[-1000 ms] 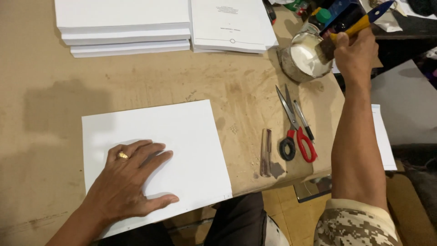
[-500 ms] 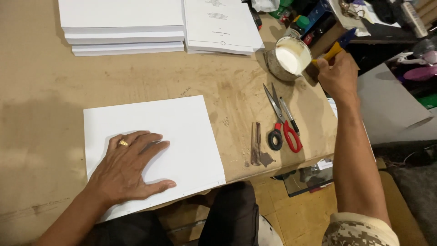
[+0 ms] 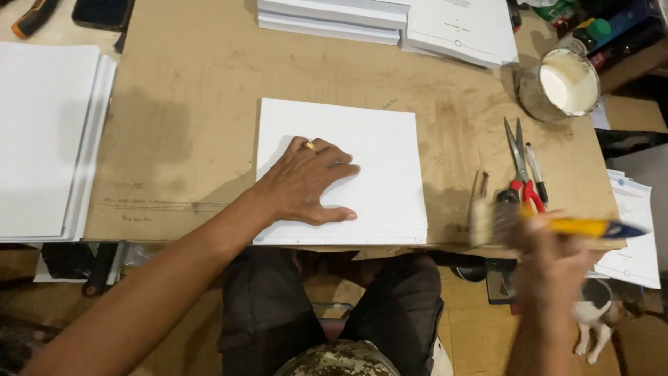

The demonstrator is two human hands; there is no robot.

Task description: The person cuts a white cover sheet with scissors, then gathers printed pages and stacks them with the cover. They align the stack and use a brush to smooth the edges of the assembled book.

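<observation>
- Your left hand (image 3: 306,184) stays flat, fingers spread, on the white stack (image 3: 379,150).
- Your right hand (image 3: 553,261), gripping the brush (image 3: 529,224), has swung from the glue can (image 3: 565,82) at 1 o'clock.

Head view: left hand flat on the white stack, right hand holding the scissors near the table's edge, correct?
Not quite. The right hand holds a yellow-handled brush, not the scissors, which lie on the table. The head view shows this. The left hand is flat on the white stack.
</observation>
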